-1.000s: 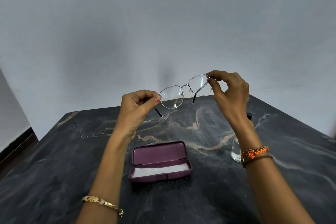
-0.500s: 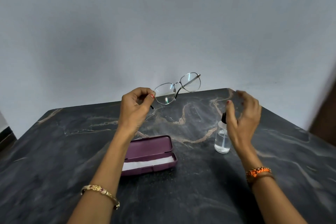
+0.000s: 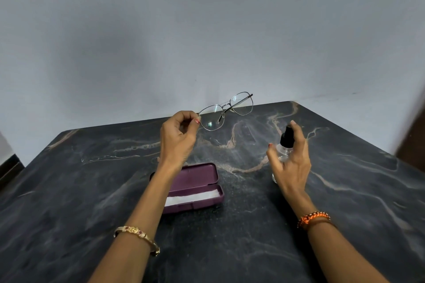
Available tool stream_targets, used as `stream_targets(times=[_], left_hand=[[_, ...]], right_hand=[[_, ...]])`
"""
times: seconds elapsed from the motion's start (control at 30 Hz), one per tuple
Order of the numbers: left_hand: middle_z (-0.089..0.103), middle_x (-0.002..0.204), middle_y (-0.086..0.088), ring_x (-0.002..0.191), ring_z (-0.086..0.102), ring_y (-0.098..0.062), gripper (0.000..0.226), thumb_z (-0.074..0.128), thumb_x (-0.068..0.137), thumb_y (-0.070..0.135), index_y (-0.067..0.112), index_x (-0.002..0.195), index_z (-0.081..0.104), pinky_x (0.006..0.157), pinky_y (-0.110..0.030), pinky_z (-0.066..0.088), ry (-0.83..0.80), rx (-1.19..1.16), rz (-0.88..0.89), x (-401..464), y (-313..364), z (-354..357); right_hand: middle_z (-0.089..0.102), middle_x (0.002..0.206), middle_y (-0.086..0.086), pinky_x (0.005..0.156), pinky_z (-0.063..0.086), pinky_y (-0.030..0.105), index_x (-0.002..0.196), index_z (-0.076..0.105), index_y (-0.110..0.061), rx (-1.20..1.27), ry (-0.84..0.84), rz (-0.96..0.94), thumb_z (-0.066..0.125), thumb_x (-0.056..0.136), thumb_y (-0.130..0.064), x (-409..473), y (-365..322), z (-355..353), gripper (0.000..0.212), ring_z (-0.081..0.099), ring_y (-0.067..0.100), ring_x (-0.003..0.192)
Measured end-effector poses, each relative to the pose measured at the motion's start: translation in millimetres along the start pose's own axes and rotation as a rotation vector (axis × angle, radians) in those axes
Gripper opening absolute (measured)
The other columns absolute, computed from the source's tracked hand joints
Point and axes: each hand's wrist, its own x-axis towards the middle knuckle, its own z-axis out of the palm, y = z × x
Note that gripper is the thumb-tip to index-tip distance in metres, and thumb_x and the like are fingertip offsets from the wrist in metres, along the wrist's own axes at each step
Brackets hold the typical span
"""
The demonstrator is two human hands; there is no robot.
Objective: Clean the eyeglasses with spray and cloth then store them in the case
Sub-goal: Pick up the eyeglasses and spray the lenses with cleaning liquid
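My left hand (image 3: 178,139) pinches the left end of thin metal-framed eyeglasses (image 3: 226,110) and holds them in the air above the far side of the table. My right hand (image 3: 291,161) wraps around a small clear spray bottle (image 3: 285,145) with a black cap, forefinger on top of the cap; the bottle's base is near the tabletop and I cannot tell whether it touches. A purple glasses case (image 3: 202,177) lies open below my left wrist, with a white cloth (image 3: 193,197) in its front half.
A dark marble table (image 3: 230,236) with pale veins carries everything. A grey wall rises just behind its far edge. A dark brown edge shows at the far right of the view.
My right hand let go of the eyeglasses, moved down to the right and closed around the spray bottle. The left hand now holds the eyeglasses alone, a little lower.
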Motion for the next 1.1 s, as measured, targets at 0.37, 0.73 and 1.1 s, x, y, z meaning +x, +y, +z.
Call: stream_targets(times=[0.37, 0.73, 1.1], left_hand=[[0.058, 0.074, 0.006, 0.072, 0.056, -0.013, 0.014, 0.057, 0.082, -0.001, 0.012, 0.078, 0.060, 0.069, -0.017, 0.048, -0.020, 0.113, 0.035, -4.6, -4.8, 6.7], [0.060, 0.077, 0.002, 0.080, 0.060, -0.022, 0.015, 0.057, 0.083, 0.001, 0.015, 0.078, 0.059, 0.079, -0.037, 0.052, -0.059, 0.184, 0.038, -15.3, -4.2, 19.4], [0.058, 0.076, 0.009, 0.077, 0.058, -0.013, 0.017, 0.057, 0.082, 0.001, 0.017, 0.077, 0.058, 0.077, -0.030, 0.050, -0.057, 0.214, 0.071, -20.9, -5.8, 27.3]], right_hand=[[0.066, 0.103, 0.009, 0.081, 0.039, 0.000, 0.121, 0.043, -0.014, 0.133, -0.093, -0.219, 0.067, 0.070, 0.001, 3.1, -35.6, 21.9, 0.058, 0.052, -0.003, 0.089], [0.071, 0.095, 0.009, 0.054, 0.054, 0.026, 0.119, 0.042, -0.022, 0.050, -0.174, -0.302, 0.067, 0.073, -0.005, 5.3, -44.6, 11.1, 0.055, 0.065, 0.014, 0.072], [0.070, 0.081, 0.009, 0.045, 0.054, 0.032, 0.115, 0.055, -0.012, 0.004, -0.218, -0.316, 0.064, 0.072, -0.005, 9.3, -46.4, 7.4, 0.044, 0.065, 0.020, 0.064]])
